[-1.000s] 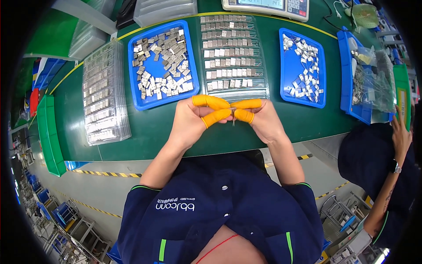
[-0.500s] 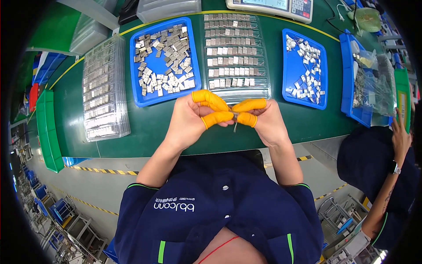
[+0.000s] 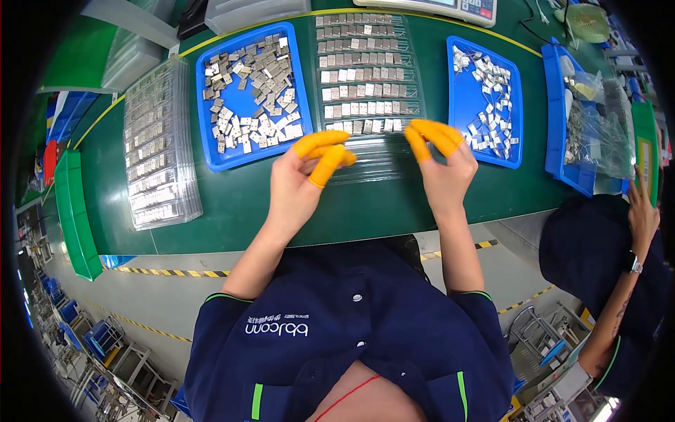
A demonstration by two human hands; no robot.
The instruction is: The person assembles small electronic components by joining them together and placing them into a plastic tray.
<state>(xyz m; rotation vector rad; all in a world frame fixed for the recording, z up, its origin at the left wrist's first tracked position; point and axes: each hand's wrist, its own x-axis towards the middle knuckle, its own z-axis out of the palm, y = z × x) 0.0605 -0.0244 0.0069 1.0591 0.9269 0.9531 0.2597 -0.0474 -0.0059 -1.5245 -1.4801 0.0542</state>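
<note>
My left hand point(image 3: 297, 179) is raised over the near edge of the left blue tray point(image 3: 306, 116), its yellow-covered fingers bent and apart with nothing visible between them. My right hand point(image 3: 446, 172), also in yellow finger covers, has thumb and fingertips pinched together at the right end of the nearest filled row in the clear plastic tray point(image 3: 373, 169). Whatever those tips hold, if anything, is hidden. Rows of small metal USB plugs point(image 3: 362, 90) fill most of that clear tray, thin wires sticking out at their right side. Loose metal plug shells point(image 3: 271, 77) lie in the left blue tray.
White pieces with wires point(image 3: 492, 98) lie in the right blue tray point(image 3: 457, 130). Stacked clear trays point(image 3: 158, 148) stand left, beside a green bin point(image 3: 74, 211). A scale point(image 3: 471, 8) sits at the back. At far right is another person's hand point(image 3: 641, 214) by a green bin.
My hands were together in front of the clear tray, pinching a small wired piece. They have since parted; the right went forward and right to the tray's row, the left drew back leftward.
</note>
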